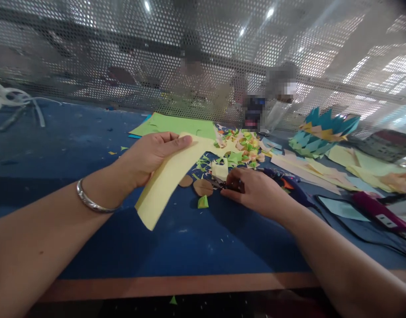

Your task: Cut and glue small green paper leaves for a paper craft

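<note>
Blue table, yellow strip in the left hand

A metal screen full of small holes stands at the back of the table, beyond both hands. The left hand, with a silver bangle at its wrist, pinches the yellow paper strip between thumb and fingers; the strip slants down from the thumb toward the near side of the table. The right hand is down at the table to the right of the strip, its fingers curled at a pair of scissors. Whether they are closed firmly on the handles, I cannot tell.

Between the hands lie two brown discs, with a folded green scrap just in front of the larger one. Past the left hand is a green sheet, and beyond the right hand a heap of paper scraps spreads out. A glue gun lies just beside the right hand. Farther right of that hand are a teal paper crown, a pale blue piece of paper and a purple power strip.
</note>
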Tool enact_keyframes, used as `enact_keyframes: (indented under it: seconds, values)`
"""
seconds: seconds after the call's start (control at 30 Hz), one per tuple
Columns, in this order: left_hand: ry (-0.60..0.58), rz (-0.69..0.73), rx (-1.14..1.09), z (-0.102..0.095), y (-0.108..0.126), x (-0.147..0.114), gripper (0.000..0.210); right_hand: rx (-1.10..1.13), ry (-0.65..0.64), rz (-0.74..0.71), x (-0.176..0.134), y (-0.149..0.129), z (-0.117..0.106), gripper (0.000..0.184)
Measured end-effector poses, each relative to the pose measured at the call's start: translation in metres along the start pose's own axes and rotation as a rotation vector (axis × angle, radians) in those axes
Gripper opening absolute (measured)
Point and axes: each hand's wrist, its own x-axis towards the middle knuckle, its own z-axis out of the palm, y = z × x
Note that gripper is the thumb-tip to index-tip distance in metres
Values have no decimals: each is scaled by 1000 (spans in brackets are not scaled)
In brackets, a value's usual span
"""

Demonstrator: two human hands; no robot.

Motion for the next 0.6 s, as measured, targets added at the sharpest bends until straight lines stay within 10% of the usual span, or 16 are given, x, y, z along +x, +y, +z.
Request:
enact_keyframes:
  seconds: [0.33, 0.6]
  values:
    - [-165, 41, 19, 10, -6, -8, 20, 65, 79, -34, 2, 1, 1, 16]
    - [-197, 48, 142, 17, 0, -19, 28, 878, 99, 86, 2, -6, 6, 17]
